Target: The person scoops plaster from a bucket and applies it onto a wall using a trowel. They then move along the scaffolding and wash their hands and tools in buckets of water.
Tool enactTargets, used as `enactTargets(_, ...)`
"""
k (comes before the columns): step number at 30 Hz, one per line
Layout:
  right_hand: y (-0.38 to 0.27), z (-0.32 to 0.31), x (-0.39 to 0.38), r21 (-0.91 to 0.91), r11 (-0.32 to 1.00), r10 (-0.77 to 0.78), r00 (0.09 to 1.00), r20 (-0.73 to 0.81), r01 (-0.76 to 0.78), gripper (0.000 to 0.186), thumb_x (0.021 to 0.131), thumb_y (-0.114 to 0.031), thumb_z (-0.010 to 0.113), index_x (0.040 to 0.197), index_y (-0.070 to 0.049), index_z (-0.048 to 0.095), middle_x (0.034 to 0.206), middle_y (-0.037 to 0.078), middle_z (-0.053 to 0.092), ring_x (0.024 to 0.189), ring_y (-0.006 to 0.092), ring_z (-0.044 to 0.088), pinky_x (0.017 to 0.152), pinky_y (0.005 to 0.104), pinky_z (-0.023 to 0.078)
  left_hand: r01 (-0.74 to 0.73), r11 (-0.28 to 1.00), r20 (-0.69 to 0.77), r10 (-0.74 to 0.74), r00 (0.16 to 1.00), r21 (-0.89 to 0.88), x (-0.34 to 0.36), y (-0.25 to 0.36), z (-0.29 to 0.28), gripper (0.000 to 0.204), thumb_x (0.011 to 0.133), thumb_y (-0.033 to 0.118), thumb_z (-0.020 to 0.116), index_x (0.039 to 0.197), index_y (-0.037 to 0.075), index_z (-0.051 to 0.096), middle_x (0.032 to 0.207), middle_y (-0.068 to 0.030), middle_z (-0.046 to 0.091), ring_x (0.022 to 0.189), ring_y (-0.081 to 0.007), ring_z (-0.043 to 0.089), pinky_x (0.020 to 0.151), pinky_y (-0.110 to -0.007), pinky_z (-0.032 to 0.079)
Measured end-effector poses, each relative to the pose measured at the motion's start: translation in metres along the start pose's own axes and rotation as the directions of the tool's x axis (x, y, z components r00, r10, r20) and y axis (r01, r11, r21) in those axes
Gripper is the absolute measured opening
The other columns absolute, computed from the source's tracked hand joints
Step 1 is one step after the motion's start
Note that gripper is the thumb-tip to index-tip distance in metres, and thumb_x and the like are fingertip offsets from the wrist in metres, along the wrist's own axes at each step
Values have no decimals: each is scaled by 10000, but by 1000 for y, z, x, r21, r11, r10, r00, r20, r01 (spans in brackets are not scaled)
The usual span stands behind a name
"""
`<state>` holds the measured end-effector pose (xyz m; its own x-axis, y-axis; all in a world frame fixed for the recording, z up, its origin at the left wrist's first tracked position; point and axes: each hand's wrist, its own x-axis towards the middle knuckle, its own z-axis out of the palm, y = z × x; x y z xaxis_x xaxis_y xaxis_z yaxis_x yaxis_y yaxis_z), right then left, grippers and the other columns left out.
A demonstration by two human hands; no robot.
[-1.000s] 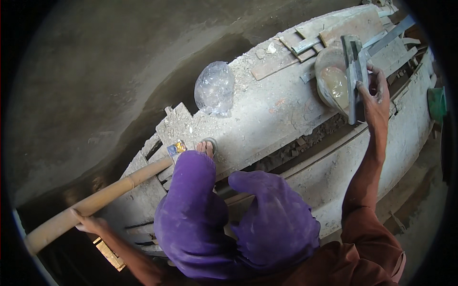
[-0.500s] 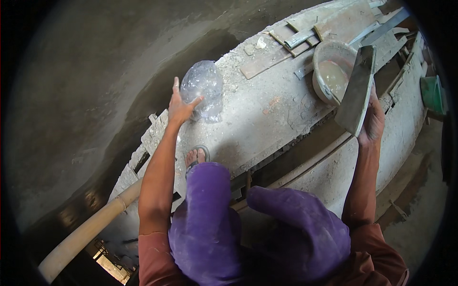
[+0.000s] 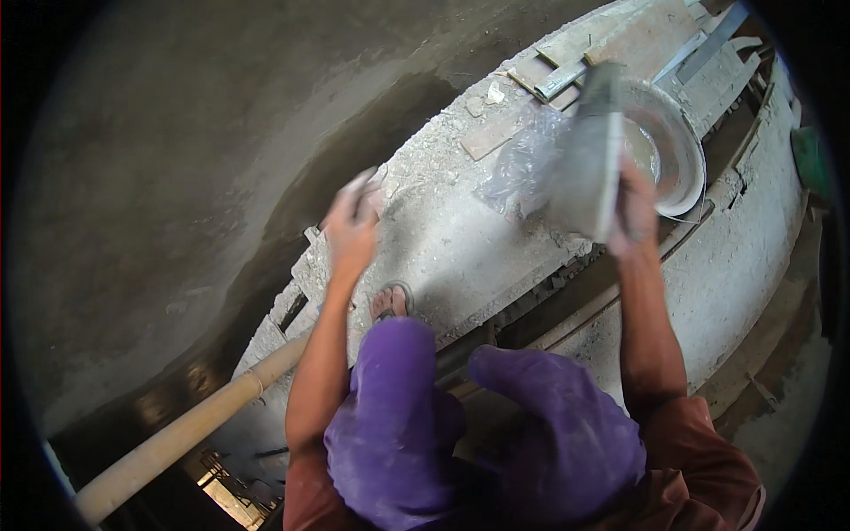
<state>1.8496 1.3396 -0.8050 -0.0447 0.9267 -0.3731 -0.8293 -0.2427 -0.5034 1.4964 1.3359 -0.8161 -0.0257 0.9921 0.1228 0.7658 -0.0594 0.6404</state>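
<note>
My right hand (image 3: pixel 636 208) grips a plastering trowel, its long flat grey blade (image 3: pixel 586 168) upright and blurred by motion. The blade hides part of a round pail (image 3: pixel 683 164) just behind it, which has grey wet mix (image 3: pixel 639 149) inside. A crumpled clear plastic bag (image 3: pixel 529 164) lies on the dusty planks left of the blade, partly covered by it. Near the left edge of the planks, my left hand (image 3: pixel 352 221) is raised and somewhat smeared, its fingers bent but apart. No held thing shows in it.
The dust-covered scaffold boards (image 3: pixel 443 230) run beside a grey plastered wall (image 3: pixel 195 150). Wood strips (image 3: pixel 531 75) and loose scraps lie at the far end. A long gap (image 3: pixel 549 305) splits the platform. A bamboo pole (image 3: pixel 177 442) and a green container (image 3: pixel 810 164) flank it.
The plastic bag has left my left hand and now lies over by the pail. My right hand has swung the trowel leftward, in front of the pail. The view has shifted slightly.
</note>
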Motion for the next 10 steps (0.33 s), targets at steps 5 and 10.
enactTargets(5,117,1,63,-33,998,58,992,115,-55,561,876,-36,511,1379,-48,264,1107,124,512,1035,214,530,894,373,486,73,580,-412,480,774,812,-71,57,-166,155,925,63,571,1037,-15,644,1075,-138,638,1001,-246,592,912,-366,450)
enactTargets(10,233,45,173,-146,989,19,997,-70,-29,595,916,-61,561,1408,-127,232,1170,136,500,1082,217,523,968,391,446,713,87,-525,739,423,696,-154,48,-298,885,838,593,623,1372,-48,328,1379,-245,377,1249,-398,406,934,-539,394)
